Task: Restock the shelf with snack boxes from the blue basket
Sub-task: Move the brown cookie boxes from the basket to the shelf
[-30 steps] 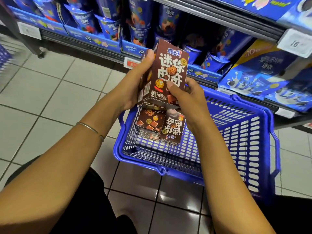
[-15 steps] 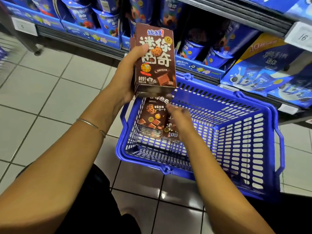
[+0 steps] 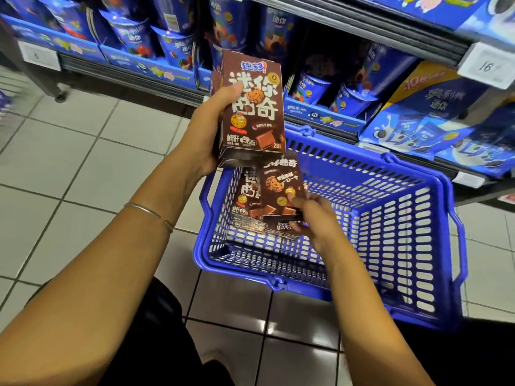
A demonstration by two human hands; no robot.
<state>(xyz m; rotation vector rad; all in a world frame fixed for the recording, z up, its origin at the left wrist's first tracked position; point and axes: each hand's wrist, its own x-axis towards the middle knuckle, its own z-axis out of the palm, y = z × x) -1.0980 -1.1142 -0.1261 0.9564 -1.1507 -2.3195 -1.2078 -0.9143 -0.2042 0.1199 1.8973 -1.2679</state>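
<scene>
Left hand [image 3: 211, 129] grips upright brown cookie box [image 3: 252, 107] above blue basket [image 3: 390, 246], far left corner. Right hand [image 3: 315, 218] pinches second cookie box [image 3: 280, 190] inside basket, beside remaining boxes [image 3: 246, 201].

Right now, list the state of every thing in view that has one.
Left grip: holds the upright cookie box.
Right grip: pinches the tilted cookie box, low in the basket.
Third cookie box: in the basket, not gripped.
Blue basket: upright on the floor.
</scene>
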